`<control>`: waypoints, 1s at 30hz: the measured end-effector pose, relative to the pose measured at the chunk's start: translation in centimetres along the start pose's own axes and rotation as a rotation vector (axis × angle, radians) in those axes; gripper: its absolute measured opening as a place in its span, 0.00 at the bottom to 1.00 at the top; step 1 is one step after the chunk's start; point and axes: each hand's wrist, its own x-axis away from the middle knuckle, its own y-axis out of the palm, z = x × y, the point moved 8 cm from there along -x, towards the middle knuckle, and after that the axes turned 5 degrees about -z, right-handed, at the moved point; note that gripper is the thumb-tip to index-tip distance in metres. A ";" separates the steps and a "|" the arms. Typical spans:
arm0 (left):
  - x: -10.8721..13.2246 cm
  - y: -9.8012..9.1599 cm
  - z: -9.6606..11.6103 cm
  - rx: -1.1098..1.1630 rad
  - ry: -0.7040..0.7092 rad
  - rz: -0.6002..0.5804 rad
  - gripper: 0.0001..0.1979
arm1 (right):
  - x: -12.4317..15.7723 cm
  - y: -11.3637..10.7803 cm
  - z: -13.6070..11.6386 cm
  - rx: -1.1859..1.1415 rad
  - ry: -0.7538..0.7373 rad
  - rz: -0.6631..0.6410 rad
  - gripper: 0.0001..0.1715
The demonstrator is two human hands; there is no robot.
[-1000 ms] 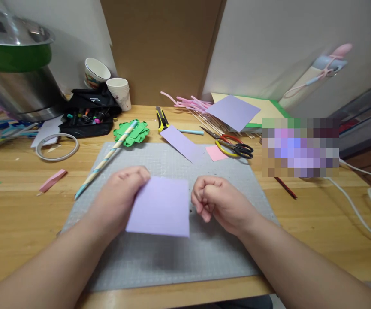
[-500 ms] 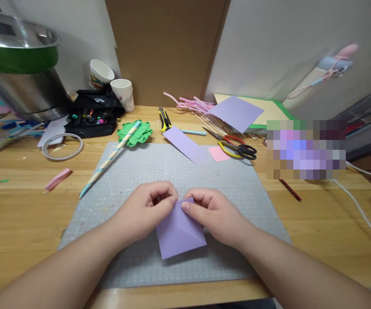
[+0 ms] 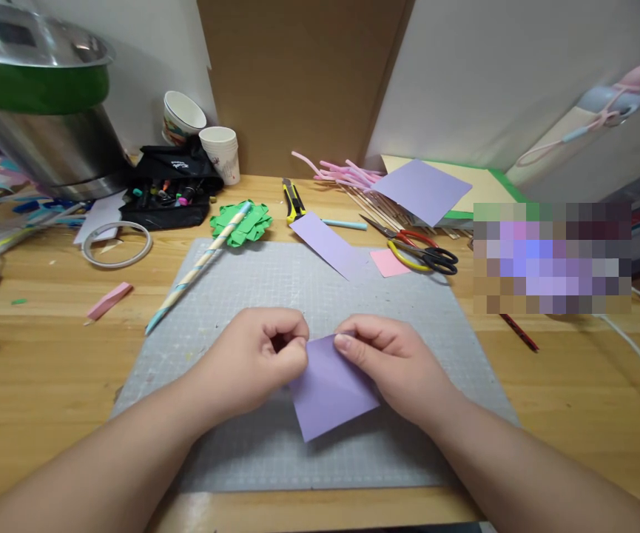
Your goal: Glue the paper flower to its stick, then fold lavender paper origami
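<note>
A purple sheet of paper (image 3: 335,392), with a faint crease across it, is held above the grey cutting mat (image 3: 253,459). My left hand (image 3: 267,359) pinches its upper left corner between thumb and curled forefinger. At the upper right corner, my right hand (image 3: 386,359) grips the sheet with its thumb on top; the fingers behind are partly hidden. Beyond the hands lie a purple paper strip (image 3: 328,244) and a small pink paper square (image 3: 389,263). Scissors (image 3: 419,252) rest partly over the pink square.
Behind the mat are a yellow utility knife (image 3: 294,203), a green paper piece (image 3: 256,226) under a striped stick (image 3: 203,263), and pink straws (image 3: 347,175). To the left are a tape roll (image 3: 147,252), paper cups (image 3: 220,155) and a metal pot (image 3: 69,141). White cable (image 3: 635,363) runs along the right.
The purple sheet has shifted right with my right hand, which is now farther from my left. The sheet is tilted slightly more. The whole view has swung a little left.
</note>
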 end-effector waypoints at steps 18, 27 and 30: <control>1.1 -1.8 2.5 -0.041 0.388 0.227 0.05 | -0.4 1.1 2.7 -0.469 0.283 -0.145 0.18; -0.3 0.2 -2.8 0.634 -0.108 0.176 0.14 | -0.4 1.5 1.3 -0.387 0.114 -0.195 0.23; -0.2 1.1 -2.5 0.675 -0.125 0.113 0.13 | -0.2 2.0 1.8 -0.284 0.149 -0.198 0.16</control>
